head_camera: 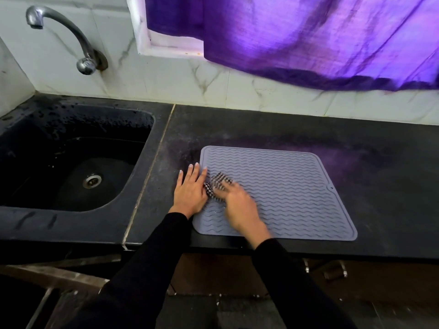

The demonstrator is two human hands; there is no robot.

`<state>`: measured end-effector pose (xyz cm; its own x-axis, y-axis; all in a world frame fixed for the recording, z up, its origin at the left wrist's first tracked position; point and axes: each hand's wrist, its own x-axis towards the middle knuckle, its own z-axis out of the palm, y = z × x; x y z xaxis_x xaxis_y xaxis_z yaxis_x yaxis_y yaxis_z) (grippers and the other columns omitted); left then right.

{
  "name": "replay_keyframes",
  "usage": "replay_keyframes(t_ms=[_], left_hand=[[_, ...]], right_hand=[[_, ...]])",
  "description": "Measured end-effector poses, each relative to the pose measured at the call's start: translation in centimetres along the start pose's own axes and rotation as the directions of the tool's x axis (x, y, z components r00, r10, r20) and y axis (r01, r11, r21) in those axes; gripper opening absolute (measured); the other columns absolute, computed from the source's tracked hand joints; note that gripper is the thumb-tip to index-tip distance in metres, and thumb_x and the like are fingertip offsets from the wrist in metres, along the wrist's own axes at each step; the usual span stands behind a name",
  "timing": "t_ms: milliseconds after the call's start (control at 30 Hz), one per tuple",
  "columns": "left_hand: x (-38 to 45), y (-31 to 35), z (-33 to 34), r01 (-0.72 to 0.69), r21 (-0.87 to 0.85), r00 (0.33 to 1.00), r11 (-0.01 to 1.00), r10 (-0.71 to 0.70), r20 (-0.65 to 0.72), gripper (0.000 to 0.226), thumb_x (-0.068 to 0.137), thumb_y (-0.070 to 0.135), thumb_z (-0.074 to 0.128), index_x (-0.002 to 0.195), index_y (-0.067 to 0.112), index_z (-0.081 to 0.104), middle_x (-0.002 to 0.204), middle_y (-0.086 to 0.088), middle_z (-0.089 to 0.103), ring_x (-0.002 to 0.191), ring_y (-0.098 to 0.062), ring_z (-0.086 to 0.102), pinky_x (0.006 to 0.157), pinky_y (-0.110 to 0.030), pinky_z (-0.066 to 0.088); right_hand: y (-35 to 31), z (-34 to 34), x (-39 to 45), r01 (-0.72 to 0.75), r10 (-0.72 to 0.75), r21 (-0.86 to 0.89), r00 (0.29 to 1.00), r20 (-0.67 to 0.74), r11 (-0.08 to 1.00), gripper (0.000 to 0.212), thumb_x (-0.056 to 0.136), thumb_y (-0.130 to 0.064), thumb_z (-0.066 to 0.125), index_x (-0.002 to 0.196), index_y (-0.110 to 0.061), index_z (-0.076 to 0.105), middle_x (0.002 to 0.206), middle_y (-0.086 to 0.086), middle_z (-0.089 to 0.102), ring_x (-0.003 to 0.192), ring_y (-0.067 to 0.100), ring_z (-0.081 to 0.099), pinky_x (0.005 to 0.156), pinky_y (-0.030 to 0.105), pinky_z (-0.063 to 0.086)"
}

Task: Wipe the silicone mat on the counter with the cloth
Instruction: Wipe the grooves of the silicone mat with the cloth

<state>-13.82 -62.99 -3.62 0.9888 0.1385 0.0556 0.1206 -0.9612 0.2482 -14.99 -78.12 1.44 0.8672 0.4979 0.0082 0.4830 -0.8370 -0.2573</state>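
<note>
Head view: the grey silicone mat lies flat on the black counter, its near edge running right along the counter's front edge. Bare counter shows beyond the mat's far edge up to the tiled wall, and a wide stretch lies open to its right; to its left there is only a narrow strip before the seam that borders the sink.

The left hand lies flat with fingers straight and together, pressing on the mat's left edge — part on the mat, part on the counter. It holds nothing. Just beside it, touching or nearly so, the right hand is motion-blurred; it presses down on a black-and-white checked cloth bunched on the left part of the mat. Whether its fingers curl round the cloth or lie straight on it I cannot tell through the blur.

The sink is a dark basin set into the counter at left, wet with droplets on its rim and walls — a metal drain sits at the bottom. A metal tap arches from the wall above it. A purple curtain hangs over the wall behind the mat
</note>
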Motion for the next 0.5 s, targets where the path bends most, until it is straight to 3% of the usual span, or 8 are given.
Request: replay_keyframes(t_ms=[67, 133, 267, 367, 433, 500], left_hand=[[0.6, -0.3, 0.3, -0.016, 0.004, 0.999, 1.0, 0.015, 0.041, 0.056, 0.095, 0.024, 0.029, 0.148, 0.02, 0.012, 0.158, -0.005, 0.006, 0.145, -0.019, 0.001, 0.115, -0.042, -0.006], [0.7, -0.7, 0.5, -0.017, 0.007, 0.999, 1.0, 0.017, 0.04, 0.056, 0.093, 0.03, 0.019, 0.148, 0.021, 0.014, 0.158, -0.003, 0.007, 0.145, -0.018, 0.002, 0.116, -0.042, -0.004], [0.5, -0.9, 1.0, -0.027, 0.01, 1.0, 1.0, 0.027, -0.001, 0.08, 0.075, 0.042, -0.009, 0.148, 0.022, 0.015, 0.157, 0.0, 0.009, 0.145, -0.016, 0.004, 0.116, -0.04, -0.003], [0.4, -1.0, 1.0, -0.024, 0.0, 1.0, 1.0, 0.024, -0.01, 0.083, 0.073, 0.044, -0.011, 0.148, 0.023, 0.014, 0.157, 0.001, 0.009, 0.145, -0.015, 0.004, 0.116, -0.039, -0.004], [0.5, -1.0, 1.0, -0.023, -0.006, 1.0, 1.0, 0.022, -0.015, 0.082, 0.074, 0.044, -0.011, 0.148, 0.023, 0.015, 0.157, 0.001, 0.009, 0.145, -0.015, 0.004, 0.116, -0.039, -0.004], [0.5, -0.9, 1.1, -0.017, -0.012, 1.0, 1.0, 0.017, -0.015, 0.081, 0.074, 0.044, -0.011, 0.148, 0.024, 0.015, 0.157, 0.002, 0.009, 0.145, -0.015, 0.004, 0.116, -0.038, -0.005]], right_hand=[[0.5, 1.1, 0.0, 0.038, -0.035, -0.068, 0.998, 0.044, 0.997, 0.058, 0.092, -0.002, 0.037, 0.143, -0.03, 0.032, 0.157, 0.002, 0.017, 0.144, 0.027, 0.014, 0.119, 0.039, 0.01], [1.4, 1.3, 0.0, 0.044, -0.041, -0.092, 0.999, 0.035, 0.995, 0.055, 0.093, -0.006, 0.04, 0.142, -0.031, 0.033, 0.157, 0.0, 0.018, 0.144, 0.026, 0.014, 0.119, 0.038, 0.009], [2.8, 0.4, 0.1, 0.065, -0.054, -0.172, 0.996, 0.068, 0.983, 0.052, 0.094, -0.009, 0.04, 0.139, -0.034, 0.037, 0.156, -0.003, 0.021, 0.144, 0.024, 0.017, 0.118, 0.039, 0.013], [4.0, -1.3, 0.2, 0.019, 0.008, -0.23, 0.993, 0.119, 0.973, 0.052, 0.091, -0.005, 0.042, 0.132, -0.037, 0.047, 0.151, -0.003, 0.033, 0.138, 0.024, 0.031, 0.111, 0.04, 0.027], [5.3, -3.1, 0.8, -0.133, 0.145, -0.092, 0.98, 0.136, 0.987, 0.05, 0.088, -0.004, 0.044, 0.119, -0.04, 0.059, 0.133, -0.002, 0.055, 0.115, 0.024, 0.055, 0.093, 0.034, 0.045], [6.7, -4.6, 1.8, -0.326, 0.295, 0.297, 0.944, 0.145, 0.897, 0.049, 0.085, 0.0, 0.041, 0.107, -0.034, 0.069, 0.111, -0.004, 0.066, 0.081, 0.019, 0.062, 0.068, 0.024, 0.047]])
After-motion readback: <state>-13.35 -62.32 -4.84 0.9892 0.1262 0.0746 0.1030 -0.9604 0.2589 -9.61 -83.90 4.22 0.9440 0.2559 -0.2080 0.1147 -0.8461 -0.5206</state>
